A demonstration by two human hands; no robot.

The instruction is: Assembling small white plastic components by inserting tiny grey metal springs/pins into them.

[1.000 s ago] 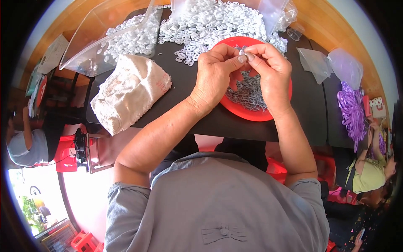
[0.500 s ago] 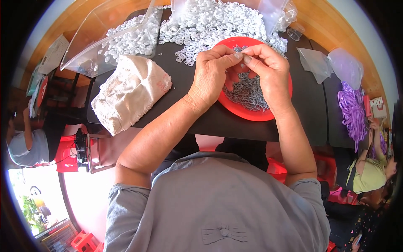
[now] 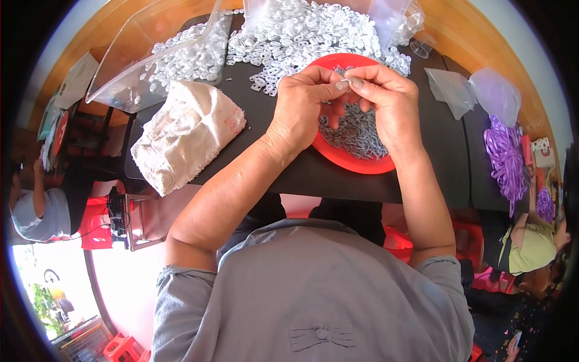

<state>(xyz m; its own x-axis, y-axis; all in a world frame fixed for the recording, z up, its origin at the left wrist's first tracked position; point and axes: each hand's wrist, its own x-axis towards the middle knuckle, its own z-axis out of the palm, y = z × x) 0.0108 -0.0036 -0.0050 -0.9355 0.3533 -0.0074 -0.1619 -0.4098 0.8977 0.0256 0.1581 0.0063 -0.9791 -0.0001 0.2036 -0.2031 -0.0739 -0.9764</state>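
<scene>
My left hand [image 3: 301, 105] and my right hand [image 3: 393, 108] meet fingertip to fingertip over a red plastic basin [image 3: 353, 167]. Both are closed in a pinch, thumb against forefinger. Whatever sits between the fingertips is too small and covered to make out. Under them, the basin holds a heap of small thin grey pieces [image 3: 356, 137], of a kind I cannot tell. Just beyond the basin spreads a large pile of small white oval plastic pieces with holes [image 3: 301, 33].
A folded cream cloth [image 3: 187, 136] lies at the table's left, before a tilted clear plastic bin [image 3: 120, 99] of white pieces. Rightward are clear plastic bags [image 3: 449, 90] and a purple ribbon bundle [image 3: 503, 163]. Another person [image 3: 45, 211] sits at left, one in yellow-green [image 3: 531, 247] at right.
My hands stay pinched together over the basin, with only slight finger shifts and a small move of the right hand. The person at right has leaned and moved their arms.
</scene>
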